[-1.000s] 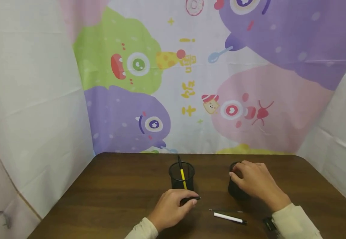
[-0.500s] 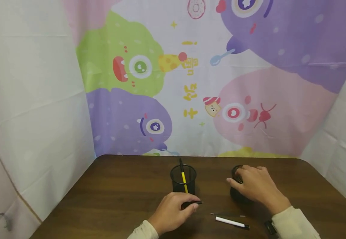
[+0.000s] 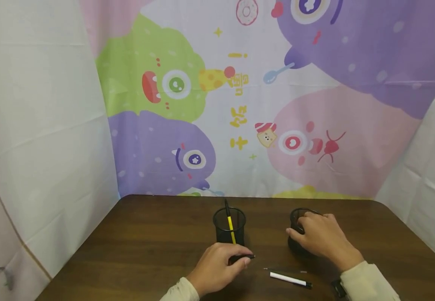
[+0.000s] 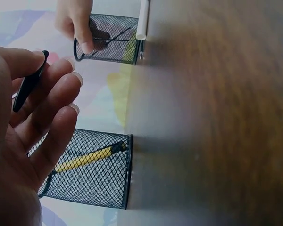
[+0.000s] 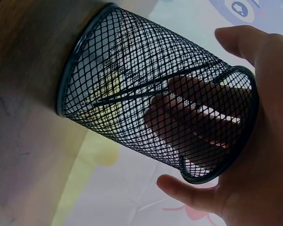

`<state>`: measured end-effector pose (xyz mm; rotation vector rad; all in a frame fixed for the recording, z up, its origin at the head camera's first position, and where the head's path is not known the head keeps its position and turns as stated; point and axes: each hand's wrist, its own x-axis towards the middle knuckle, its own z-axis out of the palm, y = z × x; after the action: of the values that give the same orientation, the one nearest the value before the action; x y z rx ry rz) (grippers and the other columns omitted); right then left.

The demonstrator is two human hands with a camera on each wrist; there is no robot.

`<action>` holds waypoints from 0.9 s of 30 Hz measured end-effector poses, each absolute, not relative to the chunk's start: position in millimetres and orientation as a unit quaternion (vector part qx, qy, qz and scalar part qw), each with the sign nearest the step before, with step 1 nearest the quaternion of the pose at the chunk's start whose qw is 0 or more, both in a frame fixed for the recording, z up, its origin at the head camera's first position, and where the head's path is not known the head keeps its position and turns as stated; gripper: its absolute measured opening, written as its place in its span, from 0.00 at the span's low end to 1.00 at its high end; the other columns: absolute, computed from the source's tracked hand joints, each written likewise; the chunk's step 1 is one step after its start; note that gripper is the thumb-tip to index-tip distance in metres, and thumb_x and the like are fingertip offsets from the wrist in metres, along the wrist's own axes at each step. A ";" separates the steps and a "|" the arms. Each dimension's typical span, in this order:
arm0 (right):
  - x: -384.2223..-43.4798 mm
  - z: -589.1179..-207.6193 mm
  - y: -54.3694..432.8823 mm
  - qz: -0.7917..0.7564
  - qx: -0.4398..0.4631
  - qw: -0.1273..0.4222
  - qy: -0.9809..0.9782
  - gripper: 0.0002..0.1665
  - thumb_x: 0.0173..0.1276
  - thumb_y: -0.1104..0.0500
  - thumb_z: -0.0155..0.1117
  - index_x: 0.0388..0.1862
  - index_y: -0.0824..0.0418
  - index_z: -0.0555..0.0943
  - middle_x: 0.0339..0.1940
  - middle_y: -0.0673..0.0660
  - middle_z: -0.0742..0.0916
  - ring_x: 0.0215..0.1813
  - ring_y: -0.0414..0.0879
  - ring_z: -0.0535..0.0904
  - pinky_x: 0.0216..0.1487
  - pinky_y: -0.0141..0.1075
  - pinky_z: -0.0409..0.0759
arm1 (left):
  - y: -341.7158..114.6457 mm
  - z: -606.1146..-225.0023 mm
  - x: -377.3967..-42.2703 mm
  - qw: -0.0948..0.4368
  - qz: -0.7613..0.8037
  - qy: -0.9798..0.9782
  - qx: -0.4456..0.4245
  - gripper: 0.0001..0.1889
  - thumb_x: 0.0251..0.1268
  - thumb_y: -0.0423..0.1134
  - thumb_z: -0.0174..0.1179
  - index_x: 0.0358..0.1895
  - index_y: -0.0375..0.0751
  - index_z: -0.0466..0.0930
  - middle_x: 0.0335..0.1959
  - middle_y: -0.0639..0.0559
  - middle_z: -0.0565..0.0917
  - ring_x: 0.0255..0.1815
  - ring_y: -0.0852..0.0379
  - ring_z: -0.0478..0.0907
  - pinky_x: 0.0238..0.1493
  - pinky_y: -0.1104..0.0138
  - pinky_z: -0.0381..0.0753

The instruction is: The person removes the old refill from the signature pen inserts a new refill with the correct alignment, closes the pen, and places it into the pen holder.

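Observation:
My left hand [image 3: 217,267] pinches a small black tapered piece [image 4: 30,84], like a pen cap, between thumb and fingers. Just behind it stands a black mesh pen holder [image 4: 92,188] with a yellow and black pen [image 3: 230,221] leaning in it. My right hand [image 3: 324,236] is at a second mesh pen holder [image 5: 118,61]. Several of its fingers reach down inside through the mouth, while the thumb and little finger stay outside. Thin dark sticks [image 5: 132,95] show through the mesh near those fingertips. The thumb stands apart from the mesh in the right wrist view.
On the brown wooden table [image 3: 157,234] lie a white pen with a black end [image 3: 288,279] and a thin clear stick, like a refill [image 3: 283,270]. Both lie between the hands, in front of the pen holders. A printed cartoon cloth [image 3: 240,167] hangs behind the far edge.
My right thumb has moved off the second holder's rim, and more of that rim shows now. The left hand keeps its pinch on the black piece. The head view has shifted slightly.

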<state>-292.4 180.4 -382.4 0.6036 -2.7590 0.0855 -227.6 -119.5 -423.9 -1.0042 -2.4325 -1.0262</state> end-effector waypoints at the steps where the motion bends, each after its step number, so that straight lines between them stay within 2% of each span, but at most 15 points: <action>1: -292.4 -382.6 180.8 0.030 0.210 0.153 -0.965 0.22 0.68 0.36 0.64 0.28 0.52 0.85 0.30 0.47 0.83 0.33 0.48 0.82 0.42 0.59 0.76 | -119.4 -423.9 -227.5 0.158 -0.360 -0.850 -0.351 0.08 0.72 0.44 0.62 0.48 0.53 0.87 0.31 0.73 0.85 0.34 0.81 0.78 0.43 0.74 0.80; 5: -292.8 -383.3 181.5 0.032 0.207 0.136 -0.968 0.22 0.68 0.37 0.64 0.29 0.54 0.85 0.30 0.48 0.84 0.33 0.50 0.83 0.42 0.60 0.76 | -119.7 -423.9 -227.4 0.162 -0.363 -0.848 -0.351 0.07 0.71 0.44 0.63 0.47 0.54 0.87 0.30 0.72 0.85 0.34 0.80 0.78 0.42 0.73 0.80; 9: -292.9 -384.6 182.3 0.036 0.201 0.123 -0.971 0.23 0.68 0.38 0.65 0.35 0.57 0.87 0.34 0.51 0.86 0.38 0.54 0.85 0.43 0.61 0.76 | -120.2 -424.3 -227.5 0.164 -0.362 -0.848 -0.351 0.07 0.72 0.45 0.63 0.47 0.55 0.88 0.30 0.73 0.84 0.34 0.80 0.78 0.42 0.73 0.80; 13: -293.0 -385.8 183.4 0.035 0.200 0.113 -0.973 0.24 0.68 0.38 0.64 0.36 0.58 0.87 0.36 0.52 0.87 0.40 0.54 0.85 0.43 0.61 0.76 | -120.2 -425.0 -228.1 0.157 -0.362 -0.849 -0.351 0.07 0.72 0.46 0.62 0.47 0.55 0.87 0.30 0.74 0.84 0.35 0.79 0.78 0.42 0.73 0.80; 21: -294.3 -384.3 184.1 0.034 0.209 0.111 -0.971 0.23 0.69 0.38 0.64 0.26 0.54 0.82 0.28 0.49 0.83 0.32 0.50 0.83 0.35 0.55 0.78 | -119.8 -424.3 -227.3 0.155 -0.363 -0.850 -0.349 0.08 0.72 0.46 0.62 0.48 0.55 0.87 0.30 0.73 0.84 0.34 0.80 0.78 0.42 0.72 0.81; 27: -293.5 -386.5 186.8 0.027 0.213 0.121 -0.969 0.21 0.67 0.41 0.67 0.24 0.54 0.81 0.27 0.48 0.83 0.30 0.48 0.82 0.31 0.51 0.79 | -118.1 -424.2 -226.8 0.161 -0.356 -0.851 -0.351 0.07 0.72 0.46 0.63 0.47 0.56 0.88 0.30 0.74 0.84 0.35 0.80 0.78 0.42 0.73 0.80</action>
<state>-293.5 186.8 -386.5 0.6211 -2.8313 0.0799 -226.8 -118.1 -424.2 -1.0013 -2.4312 -1.0170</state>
